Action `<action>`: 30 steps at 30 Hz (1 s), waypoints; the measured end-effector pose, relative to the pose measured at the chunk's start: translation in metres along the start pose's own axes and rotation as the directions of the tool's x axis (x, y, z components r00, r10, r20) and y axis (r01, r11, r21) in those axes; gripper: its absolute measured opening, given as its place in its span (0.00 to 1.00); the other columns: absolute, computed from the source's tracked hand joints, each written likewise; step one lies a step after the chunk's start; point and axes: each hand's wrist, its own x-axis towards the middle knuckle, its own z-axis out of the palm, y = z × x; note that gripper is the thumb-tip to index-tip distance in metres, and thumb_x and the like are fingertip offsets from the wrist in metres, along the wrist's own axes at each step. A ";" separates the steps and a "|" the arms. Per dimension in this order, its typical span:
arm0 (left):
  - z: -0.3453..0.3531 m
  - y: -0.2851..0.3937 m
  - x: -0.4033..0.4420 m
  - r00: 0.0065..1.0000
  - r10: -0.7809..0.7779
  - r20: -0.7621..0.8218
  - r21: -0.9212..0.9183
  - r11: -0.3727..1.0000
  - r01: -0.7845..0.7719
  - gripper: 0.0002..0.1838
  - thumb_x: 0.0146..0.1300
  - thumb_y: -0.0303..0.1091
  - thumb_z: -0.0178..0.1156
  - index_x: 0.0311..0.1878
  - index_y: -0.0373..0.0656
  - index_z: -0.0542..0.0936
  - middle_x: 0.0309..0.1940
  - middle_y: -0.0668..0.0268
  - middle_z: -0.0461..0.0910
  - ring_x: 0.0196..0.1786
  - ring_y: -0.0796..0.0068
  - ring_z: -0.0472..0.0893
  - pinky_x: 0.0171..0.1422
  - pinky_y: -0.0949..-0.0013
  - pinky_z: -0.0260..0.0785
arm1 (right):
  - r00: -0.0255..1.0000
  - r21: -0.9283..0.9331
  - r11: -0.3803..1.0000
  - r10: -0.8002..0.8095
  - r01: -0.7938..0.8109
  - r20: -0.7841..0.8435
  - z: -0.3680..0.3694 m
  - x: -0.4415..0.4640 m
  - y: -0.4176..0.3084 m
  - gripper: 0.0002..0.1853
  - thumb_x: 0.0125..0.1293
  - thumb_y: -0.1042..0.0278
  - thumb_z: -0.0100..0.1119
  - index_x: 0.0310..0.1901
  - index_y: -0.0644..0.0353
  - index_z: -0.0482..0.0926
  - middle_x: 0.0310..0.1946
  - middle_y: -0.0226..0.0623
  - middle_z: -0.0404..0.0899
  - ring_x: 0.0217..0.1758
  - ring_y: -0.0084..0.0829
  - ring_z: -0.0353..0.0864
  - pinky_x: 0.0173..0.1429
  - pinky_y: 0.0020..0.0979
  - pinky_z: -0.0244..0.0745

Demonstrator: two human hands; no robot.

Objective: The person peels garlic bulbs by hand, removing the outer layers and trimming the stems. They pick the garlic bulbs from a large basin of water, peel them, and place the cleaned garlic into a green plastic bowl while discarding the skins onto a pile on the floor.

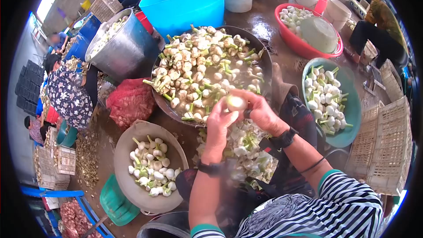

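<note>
A pale, peeled-looking garlic bulb is held between both hands, over the near rim of a wide metal pan. My left hand has its fingers closed around the bulb from the left. From the right, my right hand pinches the same bulb; a small dark spot shows at its fingers, too unclear to name. Just beyond them, the wide pan holds murky water and many garlic bulbs with short green stems, several of them brownish. Below the hands lies a heap of garlic peelings.
A grey basin of white bulbs stands at left, a green basin of bulbs at right. Behind are a blue tub, a metal pot and a red basin. A red mesh sack touches the pan. Other people sit nearby.
</note>
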 end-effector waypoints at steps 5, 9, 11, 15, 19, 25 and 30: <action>0.012 0.010 0.006 0.998 -0.057 0.002 0.060 0.997 0.057 0.26 0.61 0.29 0.56 0.63 0.34 0.66 0.53 0.61 0.73 0.44 0.75 0.79 0.47 0.71 0.73 | 0.993 0.611 0.783 -0.105 0.113 -0.049 -0.021 -0.004 0.014 0.46 0.58 0.40 0.61 0.68 0.62 0.55 0.58 0.43 0.71 0.55 0.34 0.75 0.53 0.31 0.72; 0.033 0.004 0.016 0.991 -0.111 0.068 0.016 0.994 0.111 0.27 0.59 0.25 0.61 0.61 0.32 0.66 0.45 0.59 0.80 0.45 0.75 0.80 0.50 0.74 0.71 | 0.997 0.449 0.892 -0.027 0.055 -0.069 -0.034 -0.008 0.020 0.55 0.50 0.26 0.56 0.68 0.63 0.55 0.56 0.43 0.72 0.58 0.37 0.74 0.59 0.35 0.69; 0.039 -0.002 0.023 0.990 -0.131 0.057 0.045 0.991 0.129 0.26 0.58 0.22 0.61 0.61 0.33 0.67 0.43 0.60 0.80 0.45 0.76 0.80 0.50 0.75 0.71 | 0.982 0.187 0.975 0.141 -0.117 -0.123 -0.041 -0.010 -0.012 0.56 0.48 0.24 0.56 0.67 0.64 0.57 0.54 0.42 0.73 0.57 0.35 0.74 0.58 0.33 0.71; 0.041 -0.022 0.035 0.976 -0.162 0.146 0.131 0.981 0.143 0.27 0.59 0.25 0.62 0.62 0.33 0.66 0.49 0.62 0.76 0.44 0.78 0.79 0.47 0.77 0.71 | 0.953 0.267 0.945 0.241 -0.188 -0.182 -0.069 -0.013 -0.022 0.28 0.55 0.75 0.61 0.60 0.65 0.68 0.44 0.35 0.77 0.48 0.23 0.76 0.50 0.26 0.74; 0.055 -0.040 0.039 0.974 -0.160 0.160 0.122 0.982 0.141 0.25 0.61 0.32 0.62 0.60 0.34 0.68 0.48 0.62 0.74 0.46 0.81 0.75 0.46 0.78 0.70 | 0.994 -0.495 0.862 0.100 -0.106 -0.039 -0.059 -0.014 -0.018 0.35 0.52 0.77 0.66 0.63 0.66 0.63 0.51 0.42 0.76 0.57 0.28 0.74 0.58 0.32 0.71; 0.024 -0.042 0.039 0.918 -0.367 -0.152 -0.119 0.928 0.352 0.18 0.69 0.43 0.50 0.54 0.40 0.72 0.41 0.62 0.78 0.38 0.71 0.80 0.38 0.70 0.74 | 0.954 -0.401 0.898 0.260 -0.181 0.152 -0.086 0.017 0.019 0.28 0.54 0.67 0.67 0.56 0.66 0.73 0.51 0.44 0.78 0.53 0.30 0.77 0.55 0.30 0.72; -0.038 0.007 0.033 0.949 -0.174 -0.264 -0.610 0.792 -0.025 0.15 0.66 0.43 0.51 0.49 0.43 0.72 0.41 0.59 0.76 0.35 0.60 0.80 0.31 0.65 0.74 | 0.939 -0.563 0.755 0.219 -0.335 -0.265 -0.138 0.089 0.080 0.14 0.55 0.74 0.60 0.45 0.61 0.82 0.37 0.43 0.82 0.41 0.32 0.80 0.46 0.32 0.73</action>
